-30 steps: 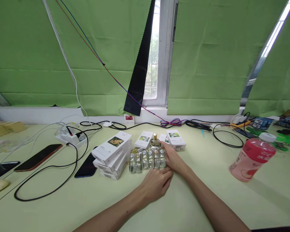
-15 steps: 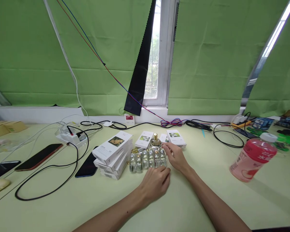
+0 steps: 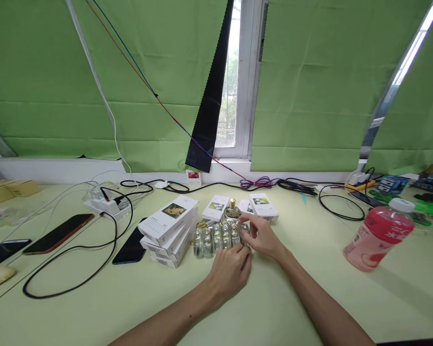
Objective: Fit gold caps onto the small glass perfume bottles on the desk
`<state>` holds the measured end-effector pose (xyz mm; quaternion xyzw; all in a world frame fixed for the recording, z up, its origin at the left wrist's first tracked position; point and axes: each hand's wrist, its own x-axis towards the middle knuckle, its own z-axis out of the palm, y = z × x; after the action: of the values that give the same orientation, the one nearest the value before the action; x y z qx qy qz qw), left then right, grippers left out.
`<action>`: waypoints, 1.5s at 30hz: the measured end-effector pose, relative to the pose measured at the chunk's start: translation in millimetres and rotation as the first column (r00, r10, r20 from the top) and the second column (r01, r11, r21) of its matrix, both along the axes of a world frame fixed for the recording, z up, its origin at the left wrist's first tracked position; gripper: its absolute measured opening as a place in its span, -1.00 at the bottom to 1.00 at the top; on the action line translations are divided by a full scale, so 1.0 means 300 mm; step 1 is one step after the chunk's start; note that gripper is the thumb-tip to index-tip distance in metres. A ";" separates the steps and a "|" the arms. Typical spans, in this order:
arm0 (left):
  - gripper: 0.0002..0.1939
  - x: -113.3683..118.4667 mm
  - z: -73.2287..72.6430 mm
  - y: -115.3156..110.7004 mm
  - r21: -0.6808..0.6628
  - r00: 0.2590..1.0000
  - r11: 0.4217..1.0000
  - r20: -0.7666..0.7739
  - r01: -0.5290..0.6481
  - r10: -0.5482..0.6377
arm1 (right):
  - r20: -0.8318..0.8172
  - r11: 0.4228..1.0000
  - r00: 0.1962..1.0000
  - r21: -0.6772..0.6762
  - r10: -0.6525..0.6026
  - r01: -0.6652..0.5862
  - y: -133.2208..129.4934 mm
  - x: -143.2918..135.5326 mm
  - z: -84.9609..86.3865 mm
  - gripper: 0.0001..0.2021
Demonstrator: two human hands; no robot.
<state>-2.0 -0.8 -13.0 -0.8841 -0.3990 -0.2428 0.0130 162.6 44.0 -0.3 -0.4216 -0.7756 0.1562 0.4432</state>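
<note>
A row of small clear glass perfume bottles [image 3: 216,239] stands close together on the table, their tops bare of caps. My right hand [image 3: 262,236] curves over the right end of the row, with thumb and fingers around the last bottle [image 3: 244,231]. In front of that end rests my left hand [image 3: 230,269], its fingers curled together by the bottle bases; their tips are hidden. Behind the row stands a rounder bottle with a gold cap [image 3: 233,209]. Some gold pieces [image 3: 203,224] lie behind the row's left part.
A stack of white boxes [image 3: 169,221] stands left of the bottles, beside a dark phone [image 3: 130,245]. Further white boxes [image 3: 262,206] lie behind. A pink drink bottle [image 3: 378,235] stands at right. Cables and a power strip [image 3: 108,204] run along the back and left.
My right hand has shifted slightly left, its fingers now over the last bottle of the row. My left hand has moved slightly left, its fingers closer to the bottles.
</note>
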 end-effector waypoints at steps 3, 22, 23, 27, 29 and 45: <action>-0.76 0.000 0.001 0.000 0.005 1.000 1.000 -0.005 -0.009 0.009 | 0.013 1.000 1.000 0.007 -0.025 0.025 -0.003 0.004 0.010 -0.68; -0.71 -0.006 0.009 0.009 -0.081 0.995 0.992 0.026 -0.097 0.099 | -0.157 0.985 0.973 -0.066 -0.170 0.161 0.003 -0.003 0.019 -0.66; -0.69 -0.006 0.011 0.009 -0.080 0.994 0.992 0.027 -0.100 0.103 | -0.181 0.982 0.968 -0.104 -0.172 0.154 0.002 -0.004 0.018 -0.61; -0.63 -0.006 0.013 0.012 -0.082 0.993 0.992 0.056 -0.096 0.101 | -0.302 0.962 0.940 -0.261 -0.161 0.081 0.004 -0.002 0.003 -0.52; -0.63 -0.005 0.012 0.015 -0.083 0.992 0.992 0.072 -0.097 0.103 | -0.333 0.958 0.931 -0.280 -0.153 0.058 0.010 0.001 -0.006 -0.53; -0.70 0.009 0.023 0.010 -0.117 0.987 0.985 0.085 -0.127 0.138 | -0.158 0.956 0.985 -0.291 -0.071 0.022 0.056 0.028 -0.073 -0.78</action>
<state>0.7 2.1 -6.2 -0.8427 -0.4701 -0.2597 -0.0387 171.1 61.0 -22.1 -0.4854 -0.6944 0.2918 0.4440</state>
